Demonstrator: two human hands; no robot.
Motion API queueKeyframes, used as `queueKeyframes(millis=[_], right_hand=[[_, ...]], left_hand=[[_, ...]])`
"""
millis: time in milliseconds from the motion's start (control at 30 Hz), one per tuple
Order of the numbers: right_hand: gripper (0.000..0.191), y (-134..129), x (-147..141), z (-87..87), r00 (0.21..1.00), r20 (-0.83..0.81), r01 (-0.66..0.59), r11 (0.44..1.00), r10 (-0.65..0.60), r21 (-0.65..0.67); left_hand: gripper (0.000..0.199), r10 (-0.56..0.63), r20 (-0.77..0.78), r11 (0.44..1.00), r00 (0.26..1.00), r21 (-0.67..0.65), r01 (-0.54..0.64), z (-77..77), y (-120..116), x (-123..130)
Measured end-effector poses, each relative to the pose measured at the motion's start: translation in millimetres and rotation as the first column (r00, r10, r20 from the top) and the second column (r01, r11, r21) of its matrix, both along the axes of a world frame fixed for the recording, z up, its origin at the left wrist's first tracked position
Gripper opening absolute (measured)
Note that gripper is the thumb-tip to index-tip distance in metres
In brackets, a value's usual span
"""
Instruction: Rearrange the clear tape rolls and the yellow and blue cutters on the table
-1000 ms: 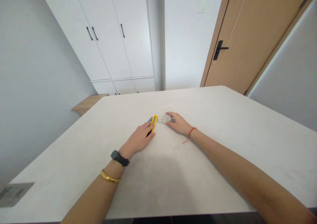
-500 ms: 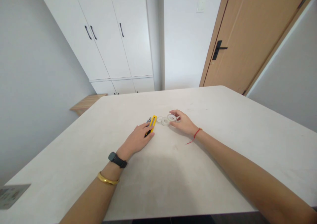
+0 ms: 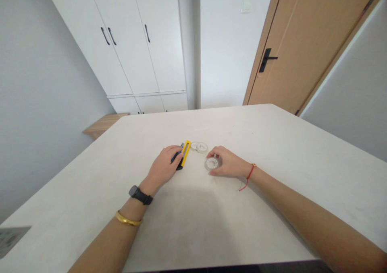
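On the pale tabletop, my left hand [image 3: 165, 163] is curled around blue pens [image 3: 176, 155], partly hidden under its fingers. Its thumb touches a yellow utility knife [image 3: 185, 152] with a black end, which lies along the pens' right side. My right hand [image 3: 225, 161] pinches a roll of clear tape [image 3: 212, 163] by its edge, thumb in front and fingers behind. Two more tape rolls [image 3: 202, 147] lie between the hands and farther off, one partly over the other.
The white table [image 3: 193, 224] stretches out on all sides of the hands. A grey printed panel [image 3: 13, 238] sits at its left edge. Behind are white cabinets [image 3: 142, 55], a wooden ledge [image 3: 104, 125] and a wooden door [image 3: 302, 43].
My right hand has drawn one tape roll toward me, apart from the other two. My left thumb has shifted from the knife's right side to its left; the knife has barely moved.
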State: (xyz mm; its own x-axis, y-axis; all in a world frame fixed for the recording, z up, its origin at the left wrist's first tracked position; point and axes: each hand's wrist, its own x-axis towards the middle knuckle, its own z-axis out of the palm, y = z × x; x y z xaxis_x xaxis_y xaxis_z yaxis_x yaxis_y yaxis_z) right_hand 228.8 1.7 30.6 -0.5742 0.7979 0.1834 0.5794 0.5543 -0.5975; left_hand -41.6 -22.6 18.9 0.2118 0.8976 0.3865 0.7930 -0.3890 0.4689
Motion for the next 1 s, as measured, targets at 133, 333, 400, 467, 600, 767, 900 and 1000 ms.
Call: queueKeyframes(millis=[133,333,400,467,600,767,900,1000], right_hand=[[0.045,3.3,3.2,-0.8,1.000,0.022,-0.013,1.000,0.014,-0.022],[0.046,8.4,6.6,-0.2,1.000,-0.011,-0.014,0.996,0.013,-0.085],[0.047,7.4,5.5,-0.6,1.000,-0.005,-0.025,0.996,0.024,-0.084],[0.049,6.1,3.9,-2.0,1.000,0.003,-0.029,0.997,0.029,-0.077],[0.050,6.2,2.1,-5.2,1.000,-0.005,-0.022,0.998,0.022,-0.053],[0.048,12.0,6.0,-5.4,0.999,-0.042,-0.025,0.998,0.023,-0.057],[0.048,14.4,8.9,-3.8,0.995,-0.085,-0.052,0.995,0.045,-0.089],[0.049,12.5,7.1,-3.4,0.991,-0.123,-0.065,0.992,0.052,-0.110]], left_hand=[[0.035,0.075,0.158,0.997,0.985,-0.017,-0.073,-1.5,1.2,-2.4],[0.034,0.274,0.450,0.962,0.850,-0.142,-0.235,0.0,6.7,-6.2],[0.032,0.308,0.533,0.951,0.788,-0.164,-0.260,-0.9,9.8,-7.4],[0.030,0.331,0.593,0.944,0.734,-0.195,-0.268,-3.0,12.6,-8.8],[0.028,0.350,0.649,0.937,0.675,-0.239,-0.256,-8.3,16.2,-11.6],[0.028,0.346,0.672,0.938,0.655,-0.249,-0.241,-11.2,17.1,-13.7],[0.027,0.362,0.690,0.932,0.626,-0.265,-0.247,-10.6,17.5,-13.5],[0.028,0.380,0.733,0.925,0.564,-0.299,-0.235,-10.1,18.0,-12.8]])
